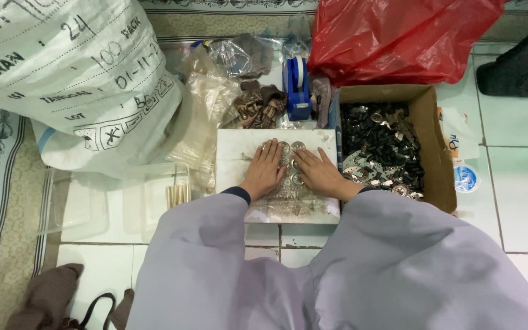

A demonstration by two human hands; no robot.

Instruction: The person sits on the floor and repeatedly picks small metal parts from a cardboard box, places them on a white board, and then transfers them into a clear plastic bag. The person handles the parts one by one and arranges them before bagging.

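Left hand [264, 169] and right hand [320, 173] flat, fingers spread, holding nothing, pressing on small round metal parts [291, 160] on white board [239, 143] on floor. Cardboard box [430, 131] of dark hardware just right. Best: light even pressure, keep parts single layer, away from board edge.

**Counts on the floor**

Two hands [264, 168] [322, 173], one white board [239, 146], one cardboard box [432, 153] holding too many small metal parts [380, 146] to count, one red plastic bag [398, 36], one white woven sack [74, 79], one blue tape dispenser [296, 85].
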